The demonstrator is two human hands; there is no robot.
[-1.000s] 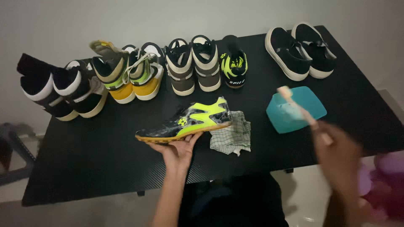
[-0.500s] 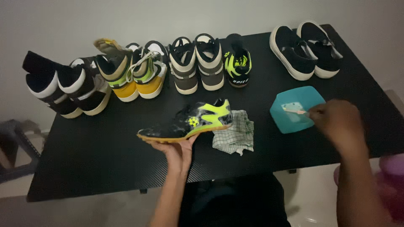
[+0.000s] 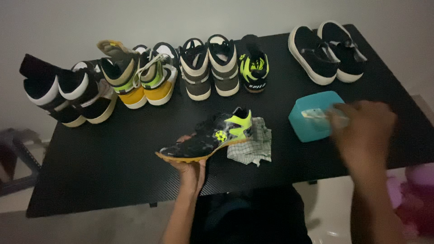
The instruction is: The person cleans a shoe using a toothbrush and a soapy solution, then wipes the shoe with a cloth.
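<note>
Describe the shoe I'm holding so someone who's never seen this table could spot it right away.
On the black table, look at the near edge, in front of the row of shoes. The low camouflage-patterned shoe rests on the left hand, beside a checked cloth. It alone has a neon-yellow heel and tan sole.

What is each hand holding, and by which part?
The left hand holds the black and neon-yellow shoe from below, by its sole. The blurred right hand is at the teal tub; what it holds cannot be told.
</note>
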